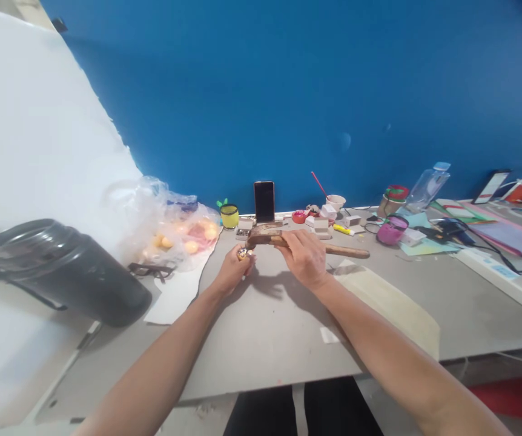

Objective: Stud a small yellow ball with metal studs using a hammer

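Your right hand point(305, 257) clamps hammer-like tool point(267, 240), long axis sideways; head left of fingers, beside shiny piece point(243, 254) left hand point(234, 267) pinches.

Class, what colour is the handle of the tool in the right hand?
The tool's handle is brown, seen best in the head view.

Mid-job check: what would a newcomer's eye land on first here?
Probably the hammer-like tool held in the right hand at mid-picture, its left end close by the small shiny golden thing in the left hand. Then the big dark flask at the left, and the bright blue wall behind the desk.
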